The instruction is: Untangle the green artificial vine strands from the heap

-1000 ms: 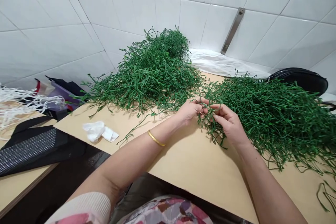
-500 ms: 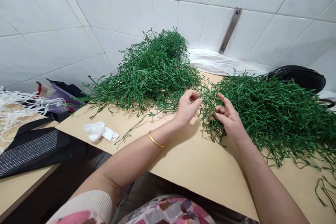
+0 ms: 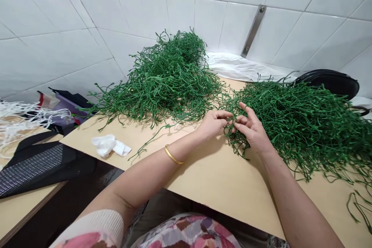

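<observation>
Two heaps of thin green strands, with small knot-like or bud-like ends, lie on the table: a left heap (image 3: 171, 73) and a right heap (image 3: 314, 120). Between them a few green strands (image 3: 236, 145) hang in a small tangle around my fingers. My left hand (image 3: 215, 124), with a gold bangle at the wrist, pinches a strand between thumb and forefinger. Right beside it, my right hand (image 3: 252, 128) holds green strands between thumb and fingers, its forefinger raised. The fingertips of both hands nearly meet. Exactly where each strand runs between the fingers is hard to make out.
A crumpled white tissue (image 3: 110, 145) and a lone strand (image 3: 151, 141) lie on the tabletop (image 3: 215, 182). White cloth (image 3: 241, 66) and a black bag (image 3: 328, 82) sit by the tiled wall. White cords (image 3: 20, 120) and a black mesh item (image 3: 35, 166) are at left.
My left hand has moved right, bringing its fingertips to the strands at my right hand. My right thumb and fingers have drawn closer together. The view has shifted slightly.
</observation>
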Demonstrator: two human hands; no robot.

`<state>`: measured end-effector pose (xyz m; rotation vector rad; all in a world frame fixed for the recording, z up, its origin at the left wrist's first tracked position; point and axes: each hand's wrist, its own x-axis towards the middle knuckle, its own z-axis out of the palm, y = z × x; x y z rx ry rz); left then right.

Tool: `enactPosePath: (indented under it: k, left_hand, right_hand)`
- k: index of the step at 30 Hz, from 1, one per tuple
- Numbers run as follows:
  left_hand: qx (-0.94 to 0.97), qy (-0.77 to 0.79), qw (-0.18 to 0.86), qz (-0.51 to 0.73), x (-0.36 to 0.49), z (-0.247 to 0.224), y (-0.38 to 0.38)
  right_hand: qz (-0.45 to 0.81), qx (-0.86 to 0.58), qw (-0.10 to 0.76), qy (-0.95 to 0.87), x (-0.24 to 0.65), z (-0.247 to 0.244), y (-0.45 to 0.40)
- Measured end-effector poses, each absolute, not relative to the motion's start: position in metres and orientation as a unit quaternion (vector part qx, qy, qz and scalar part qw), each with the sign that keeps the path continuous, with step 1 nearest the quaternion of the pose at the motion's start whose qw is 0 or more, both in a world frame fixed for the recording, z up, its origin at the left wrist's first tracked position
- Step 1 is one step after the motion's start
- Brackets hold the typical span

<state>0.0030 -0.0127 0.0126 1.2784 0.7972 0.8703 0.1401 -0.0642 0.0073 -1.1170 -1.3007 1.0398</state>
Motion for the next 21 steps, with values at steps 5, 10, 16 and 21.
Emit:
enactPosePath:
  k: [5, 10, 16, 21]
  left_hand:
    - [0.557, 0.376, 0.619, 0.407, -0.002, 0.016, -0.009]
    - [0.647, 0.338, 0.526, 0.436, -0.003, 0.019, -0.011]
    - [0.593, 0.272, 0.625, 0.429, -0.006, 0.019, -0.006]
    - [0.532, 0.353, 0.665, 0.388, -0.009, 0.019, -0.003]
  right_hand:
    - [0.425, -0.474, 0.531, -0.560, 0.145, 0.009, -0.064]
    - [0.386, -0.490, 0.559, -0.546, 0.146, 0.007, -0.062]
    - [0.368, -0.511, 0.581, -0.516, 0.147, 0.005, -0.060]
    - [0.366, -0.507, 0.563, -0.541, 0.147, 0.006, -0.061]
